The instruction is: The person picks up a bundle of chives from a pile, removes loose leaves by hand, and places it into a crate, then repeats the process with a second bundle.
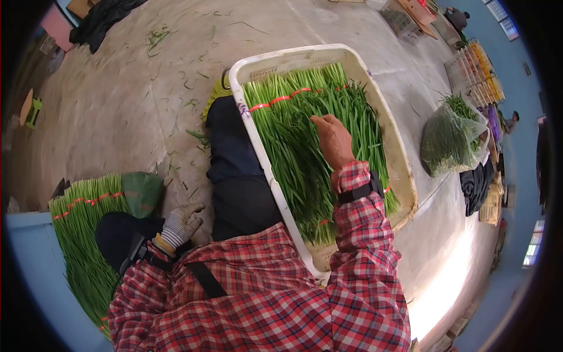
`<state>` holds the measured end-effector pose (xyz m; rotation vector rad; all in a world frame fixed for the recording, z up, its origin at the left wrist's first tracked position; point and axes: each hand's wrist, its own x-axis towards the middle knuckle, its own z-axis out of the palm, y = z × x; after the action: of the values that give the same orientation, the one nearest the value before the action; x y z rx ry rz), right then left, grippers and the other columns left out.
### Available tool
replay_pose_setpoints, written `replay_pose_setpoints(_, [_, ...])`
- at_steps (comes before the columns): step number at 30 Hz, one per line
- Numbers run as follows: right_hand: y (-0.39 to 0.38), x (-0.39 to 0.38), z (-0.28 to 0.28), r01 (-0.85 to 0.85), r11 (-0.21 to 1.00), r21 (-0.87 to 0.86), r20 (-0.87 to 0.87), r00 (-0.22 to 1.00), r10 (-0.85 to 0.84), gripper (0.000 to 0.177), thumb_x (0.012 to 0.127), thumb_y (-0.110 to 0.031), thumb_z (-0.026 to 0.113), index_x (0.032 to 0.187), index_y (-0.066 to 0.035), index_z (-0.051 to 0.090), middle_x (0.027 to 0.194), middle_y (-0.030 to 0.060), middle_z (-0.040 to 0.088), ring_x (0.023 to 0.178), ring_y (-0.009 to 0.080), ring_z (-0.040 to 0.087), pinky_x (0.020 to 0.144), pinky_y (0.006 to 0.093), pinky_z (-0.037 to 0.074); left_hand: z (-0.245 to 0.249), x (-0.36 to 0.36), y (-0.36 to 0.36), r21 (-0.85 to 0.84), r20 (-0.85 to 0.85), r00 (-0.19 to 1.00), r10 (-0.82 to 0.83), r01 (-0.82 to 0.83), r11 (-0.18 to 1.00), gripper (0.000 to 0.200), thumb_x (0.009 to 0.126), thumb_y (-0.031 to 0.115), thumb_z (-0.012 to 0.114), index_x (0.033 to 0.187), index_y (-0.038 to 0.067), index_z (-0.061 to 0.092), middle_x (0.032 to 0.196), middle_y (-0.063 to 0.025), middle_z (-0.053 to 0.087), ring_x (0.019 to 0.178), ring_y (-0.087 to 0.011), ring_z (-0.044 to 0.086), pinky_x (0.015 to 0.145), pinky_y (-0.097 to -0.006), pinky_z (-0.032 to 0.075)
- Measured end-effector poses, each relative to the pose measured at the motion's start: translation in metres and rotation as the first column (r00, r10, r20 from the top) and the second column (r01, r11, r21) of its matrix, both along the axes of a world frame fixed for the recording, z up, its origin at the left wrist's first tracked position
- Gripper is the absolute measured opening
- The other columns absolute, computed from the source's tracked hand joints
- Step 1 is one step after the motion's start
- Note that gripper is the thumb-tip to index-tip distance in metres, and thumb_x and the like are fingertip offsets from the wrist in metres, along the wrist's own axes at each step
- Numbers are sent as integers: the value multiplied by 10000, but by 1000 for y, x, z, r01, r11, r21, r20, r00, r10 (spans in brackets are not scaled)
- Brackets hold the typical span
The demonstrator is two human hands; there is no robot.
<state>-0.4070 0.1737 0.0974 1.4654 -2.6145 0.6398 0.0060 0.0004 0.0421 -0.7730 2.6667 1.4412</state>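
- Crate (pixel 291 53): white plastic, rectangular with rounded corners and a slotted end wall. It rests on the concrete floor (pixel 117 105), just beside the person's dark trouser leg (pixel 234 170).
- Chives (pixel 293 158): long, thin, bright green stalks that lie lengthwise inside the crate and fill most of it. They are packed parallel in flat bundles. Red bands (pixel 278 100) cross them near the far end of the crate, and one more shows near the near end.
- Right hand (pixel 333 139): bare, inside the crate, resting on top of the chives near the middle. The fingers (pixel 318 121) are pressed together and bent down onto the stalks. It cannot be told whether they clamp any stalk.
- Wrist strap (pixel 359 192): black, over the red plaid cuff, above the crate's near half.
- Left hand (pixel 182 224): in a grey knit glove, well left of the crate. The fingers are loosely spread and hold nothing. It rests on the person's dark knee.
- Second chive pile (pixel 79 234): on the floor left of the crate, also red-banded.
- Clear bag of greens (pixel 451 141): on the floor right of the crate.
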Motion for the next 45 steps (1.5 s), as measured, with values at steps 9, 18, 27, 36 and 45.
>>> replay_pose_setpoints(9, [-31,-19,-19,25,941,339,-136,990,23,64,801,-98,581,821,-104,642,915,71,610,921,281,604,714,405,500,1,0,-2,109,103,993,59,-71,992,390,806,175,606,1158,10,614,1049,-205,661,973,-350,640,868,-382,495])
replay_pose_setpoints(18, [54,-20,-34,500,863,-70,-207,839,-503,484,867,-331,593,1323,-198,502,1353,157,458,1237,368,425,943,532,390,-12,5,-7,219,136,984,114,-142,965,389,800,107,626,1168,-16,606,1037,-192,671,979,-289,652,878,-348,490])
replay_pose_setpoints(27, [49,5,-110,493,817,300,-98,868,-487,567,868,-523,527,1380,-304,423,1524,77,246,1396,418,159,990,726,173,-48,21,-7,400,275,933,234,-332,854,406,826,-23,588,1231,-19,576,1124,-154,649,1005,-214,631,870,-313,483])
replay_pose_setpoints(36, [50,5,-111,487,845,221,-90,873,-480,567,852,-497,552,1374,-308,437,1528,80,237,1402,422,133,1010,715,163,-42,29,-5,363,237,947,219,-296,883,398,838,-33,572,1236,-28,570,1136,-146,641,1043,-201,609,879,-306,485])
replay_pose_setpoints(45, [180,-15,96,372,890,-265,374,890,-261,299,914,-231,576,1163,-77,637,1007,141,682,914,196,634,814,311,481,-35,46,-29,402,105,954,281,-299,866,357,860,-23,575,1216,1,590,1073,-76,643,974,-143,589,882,-269,468])
